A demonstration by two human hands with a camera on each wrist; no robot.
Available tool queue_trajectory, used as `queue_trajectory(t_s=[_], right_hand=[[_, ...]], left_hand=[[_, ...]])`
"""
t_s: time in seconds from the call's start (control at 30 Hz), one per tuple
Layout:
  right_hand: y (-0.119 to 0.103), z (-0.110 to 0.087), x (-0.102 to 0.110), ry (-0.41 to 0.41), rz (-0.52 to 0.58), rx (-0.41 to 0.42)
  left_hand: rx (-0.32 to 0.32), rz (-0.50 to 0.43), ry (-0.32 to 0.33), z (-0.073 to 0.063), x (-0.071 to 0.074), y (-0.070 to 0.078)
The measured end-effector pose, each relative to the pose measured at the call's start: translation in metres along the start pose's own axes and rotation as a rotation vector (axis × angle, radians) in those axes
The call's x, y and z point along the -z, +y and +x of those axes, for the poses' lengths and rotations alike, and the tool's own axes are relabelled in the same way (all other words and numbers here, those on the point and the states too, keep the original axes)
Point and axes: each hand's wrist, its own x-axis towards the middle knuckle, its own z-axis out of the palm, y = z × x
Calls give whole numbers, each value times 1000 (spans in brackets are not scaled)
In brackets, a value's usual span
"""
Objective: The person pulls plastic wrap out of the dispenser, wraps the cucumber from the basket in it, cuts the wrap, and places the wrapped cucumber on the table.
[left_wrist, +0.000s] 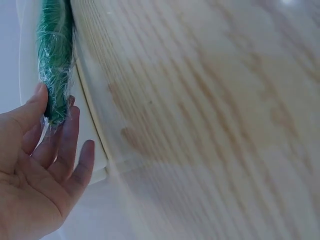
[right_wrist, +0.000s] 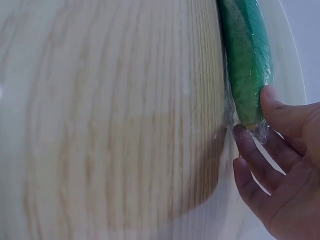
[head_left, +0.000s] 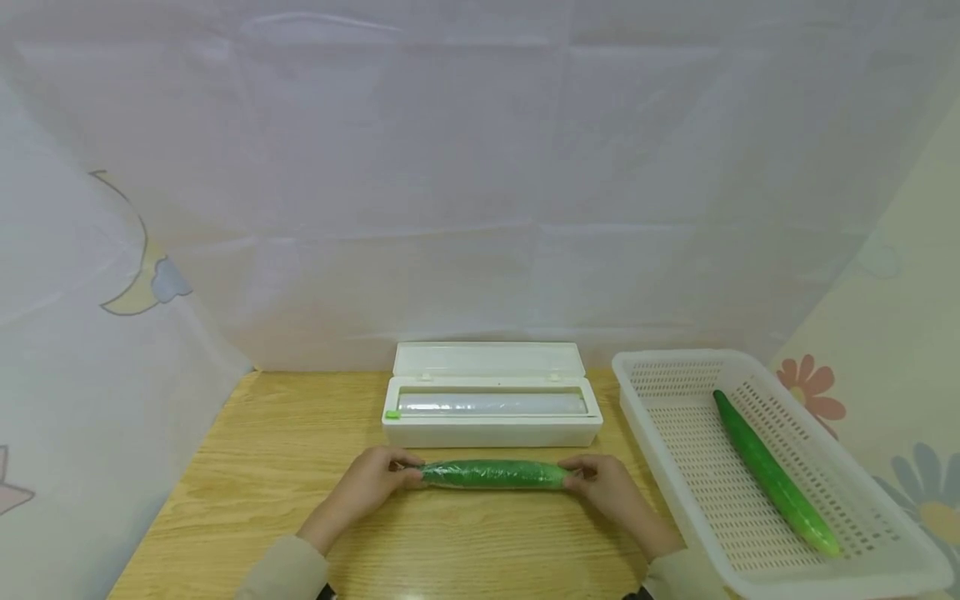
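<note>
A green cucumber (head_left: 491, 474) wrapped in clear plastic film lies crosswise between my two hands, close over the wooden table. My left hand (head_left: 380, 477) pinches its darker end between thumb and fingers; in the left wrist view crinkled film (left_wrist: 56, 75) clings round that tip. The paler end is pinched by my right hand (head_left: 602, 486), and loose film (right_wrist: 261, 132) bunches past the tip there. Just behind the cucumber stands a white cling film box (head_left: 491, 432), its lid (head_left: 487, 360) raised and the film roll (head_left: 491, 404) showing inside.
On the right a white perforated basket (head_left: 678, 479) holds an unwrapped cucumber (head_left: 776, 475). A small green slider (head_left: 392, 414) sits at the left of the box's front edge. Pale cloth (head_left: 480, 208) hangs behind the wooden table (head_left: 480, 550) and at both sides.
</note>
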Motion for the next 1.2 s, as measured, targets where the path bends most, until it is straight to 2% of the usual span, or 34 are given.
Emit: queue_trajectory(t_s=[0.17, 0.33, 0.5, 0.6, 0.77, 0.93, 1.1, 1.2], right_hand=[[-7, 4, -7, 10, 27, 20], [-21, 2, -11, 1, 68, 48], [-34, 0, -16, -4, 83, 93], [-46, 2, -25, -52, 88, 137], [-71, 7, -42, -141, 94, 227], [-89, 12, -56, -134, 44, 289], [-105, 15, -72, -161, 55, 312], [-116, 18, -81, -174, 70, 327]], left_hand=[[47, 13, -3, 1, 7, -2], [79, 4, 12, -6, 16, -6], [40, -29, -51, -22, 32, -11], [29, -36, -49, -37, 45, -16], [40, -45, 21, -63, 67, -26], [102, -70, 94, -82, 84, -30], [165, -95, 158, -108, 96, -31], [191, -72, 203, -122, 101, -33]])
